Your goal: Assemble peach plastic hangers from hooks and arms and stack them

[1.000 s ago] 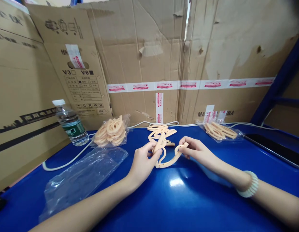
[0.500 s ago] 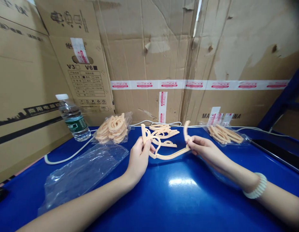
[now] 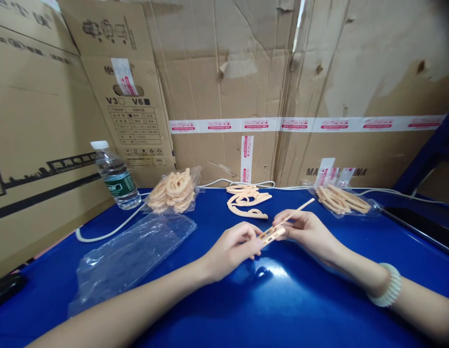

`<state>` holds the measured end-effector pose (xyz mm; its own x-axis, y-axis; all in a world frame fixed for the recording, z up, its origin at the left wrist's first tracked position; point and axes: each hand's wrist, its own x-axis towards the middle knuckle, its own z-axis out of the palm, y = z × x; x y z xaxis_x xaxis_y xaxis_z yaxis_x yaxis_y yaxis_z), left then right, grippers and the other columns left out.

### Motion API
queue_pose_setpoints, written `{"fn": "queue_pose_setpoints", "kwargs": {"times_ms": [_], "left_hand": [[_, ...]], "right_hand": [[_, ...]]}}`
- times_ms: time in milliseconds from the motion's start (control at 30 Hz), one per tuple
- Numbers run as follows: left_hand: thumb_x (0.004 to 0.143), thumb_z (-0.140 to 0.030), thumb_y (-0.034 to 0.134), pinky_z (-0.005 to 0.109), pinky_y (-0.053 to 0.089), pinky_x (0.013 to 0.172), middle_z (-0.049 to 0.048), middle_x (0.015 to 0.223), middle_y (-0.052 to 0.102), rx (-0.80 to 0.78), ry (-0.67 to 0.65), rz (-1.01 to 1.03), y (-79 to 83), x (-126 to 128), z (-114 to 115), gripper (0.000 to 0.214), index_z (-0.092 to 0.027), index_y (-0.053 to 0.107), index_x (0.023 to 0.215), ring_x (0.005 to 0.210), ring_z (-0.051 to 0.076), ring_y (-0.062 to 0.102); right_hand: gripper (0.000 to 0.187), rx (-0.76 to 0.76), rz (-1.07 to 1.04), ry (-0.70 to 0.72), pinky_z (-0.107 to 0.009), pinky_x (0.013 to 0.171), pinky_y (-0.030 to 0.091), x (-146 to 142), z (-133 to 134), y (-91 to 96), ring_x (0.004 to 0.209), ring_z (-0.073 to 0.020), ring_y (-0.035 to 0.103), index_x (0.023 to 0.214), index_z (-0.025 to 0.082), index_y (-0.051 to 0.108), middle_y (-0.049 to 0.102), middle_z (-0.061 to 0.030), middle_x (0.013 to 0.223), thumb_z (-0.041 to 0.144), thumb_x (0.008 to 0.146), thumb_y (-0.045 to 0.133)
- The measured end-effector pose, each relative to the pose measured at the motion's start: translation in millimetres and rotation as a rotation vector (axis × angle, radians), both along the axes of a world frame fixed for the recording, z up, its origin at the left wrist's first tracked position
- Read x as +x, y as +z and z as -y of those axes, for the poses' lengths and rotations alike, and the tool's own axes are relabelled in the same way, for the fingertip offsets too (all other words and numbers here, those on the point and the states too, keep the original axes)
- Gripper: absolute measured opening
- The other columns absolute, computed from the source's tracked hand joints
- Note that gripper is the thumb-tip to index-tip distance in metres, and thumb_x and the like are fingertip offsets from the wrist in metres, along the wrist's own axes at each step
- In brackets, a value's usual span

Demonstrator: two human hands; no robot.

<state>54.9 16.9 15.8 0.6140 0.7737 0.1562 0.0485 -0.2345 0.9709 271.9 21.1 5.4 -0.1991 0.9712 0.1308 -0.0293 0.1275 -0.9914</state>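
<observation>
A beige plastic folding hanger (image 3: 270, 237) is held edge-on above the blue table. My left hand (image 3: 234, 249) pinches its near end between thumb and fingers. The fingers of my right hand (image 3: 311, 232) close on the far side of the same hanger, where a thin straight part sticks out up and to the right. How its parts join is partly hidden by my fingers. Beyond my hands, several flat beige hangers (image 3: 246, 199) lie in a small pile on the table.
A bag of curved beige pieces (image 3: 173, 191) sits at back left, beside a water bottle (image 3: 119, 181). Another bag of long pieces (image 3: 342, 199) lies at back right, near a dark phone-like slab (image 3: 420, 227). A clear plastic bag (image 3: 133, 253) lies flat. Cardboard (image 3: 224, 87) walls the back.
The hanger, spread wide between my hands before, is now turned edge-on and folded narrower. My left hand has moved right and a little down, closer to my right hand.
</observation>
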Motion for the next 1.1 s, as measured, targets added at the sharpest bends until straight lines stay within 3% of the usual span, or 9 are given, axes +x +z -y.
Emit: {"fn": "queue_pose_setpoints", "kwargs": {"times_ms": [100,200,300,467,633,767,933,1033,1100], "left_hand": [[0.081,-0.051,0.058,0.031,0.051,0.064,0.0071,0.085,0.065,-0.130,0.036,0.006,-5.9,0.4,-5.5,0.034,-0.018,0.052,0.077,0.069,0.019,0.064],[0.075,-0.044,0.068,0.025,0.047,0.051,0.0015,0.073,0.063,-0.146,0.061,-0.012,-11.5,2.4,-7.3,0.031,-0.019,0.050,0.080,0.055,0.015,0.060],[0.078,-0.040,0.067,0.021,0.041,0.043,-0.0040,0.066,0.058,-0.120,0.034,-0.059,-12.7,3.1,-3.1,0.028,-0.019,0.053,0.091,0.044,0.011,0.053],[0.095,-0.037,0.044,0.021,0.036,0.045,-0.0051,0.054,0.052,0.131,0.011,-0.278,-6.6,-0.4,5.7,0.026,-0.019,0.062,0.098,0.044,0.012,0.049],[0.098,-0.026,0.037,0.025,0.038,0.061,0.0012,0.070,0.060,0.567,0.014,-0.432,-6.3,-2.3,8.3,0.028,-0.020,0.061,0.084,0.061,0.016,0.055],[0.097,-0.024,0.036,0.026,0.035,0.056,0.0005,0.066,0.055,0.666,0.003,-0.463,-8.8,-1.4,7.9,0.029,-0.021,0.056,0.076,0.055,0.016,0.050],[0.098,-0.026,0.035,0.025,0.034,0.055,-0.0019,0.060,0.051,0.569,-0.026,-0.391,-6.6,-1.6,5.9,0.032,-0.021,0.052,0.070,0.053,0.014,0.048],[0.097,-0.039,0.037,0.023,0.039,0.050,-0.0018,0.059,0.056,0.224,-0.028,-0.248,-8.6,-0.7,2.2,0.033,-0.021,0.054,0.076,0.048,0.013,0.054],[0.091,-0.049,0.046,0.023,0.042,0.045,-0.0002,0.060,0.061,-0.073,-0.026,-0.102,-11.6,0.9,-2.1,0.032,-0.019,0.057,0.085,0.045,0.014,0.057]], "right_hand": [[0.025,0.180,0.106,0.001,-0.031,0.070,0.057,-0.5,0.0,-0.1,0.072,-0.0170,0.068,0.075,0.017,0.069,0.069,-0.0041,0.077,0.038,0.069,0.081],[0.021,0.377,0.235,0.033,-0.030,0.066,0.056,-1.3,2.1,0.1,0.073,-0.0175,0.067,0.077,0.018,0.072,0.070,-0.0062,0.081,0.039,0.077,0.074],[0.021,0.590,0.373,0.048,-0.030,0.066,0.054,-1.6,6.0,1.3,0.073,-0.0181,0.066,0.081,0.018,0.072,0.070,-0.0075,0.080,0.038,0.085,0.067],[0.019,0.886,0.554,0.102,-0.028,0.069,0.053,-0.1,15.0,4.5,0.078,-0.0157,0.065,0.093,0.020,0.070,0.070,-0.0071,0.086,0.025,0.096,0.052],[0.028,1.160,0.832,0.143,-0.028,0.065,0.051,2.5,22.0,5.4,0.077,-0.0160,0.063,0.097,0.020,0.069,0.069,-0.0078,0.087,0.023,0.101,0.041],[0.023,1.338,0.980,0.091,-0.031,0.063,0.053,6.1,25.2,2.9,0.077,-0.0184,0.065,0.089,0.024,0.069,0.070,-0.0052,0.079,0.020,0.097,0.048],[0.020,1.326,0.933,0.264,-0.033,0.070,0.057,5.2,35.9,14.2,0.085,-0.0202,0.068,0.090,0.029,0.070,0.073,-0.0034,0.084,0.018,0.093,0.053],[0.026,1.237,0.769,0.079,-0.033,0.074,0.057,8.1,33.8,31.7,0.087,-0.0197,0.068,0.102,0.026,0.069,0.073,-0.0065,0.091,0.015,0.095,0.046],[0.024,1.118,0.672,-0.102,-0.034,0.078,0.055,16.7,24.6,42.7,0.088,-0.0192,0.067,0.098,0.024,0.068,0.072,-0.0072,0.093,0.015,0.095,0.046]]}}
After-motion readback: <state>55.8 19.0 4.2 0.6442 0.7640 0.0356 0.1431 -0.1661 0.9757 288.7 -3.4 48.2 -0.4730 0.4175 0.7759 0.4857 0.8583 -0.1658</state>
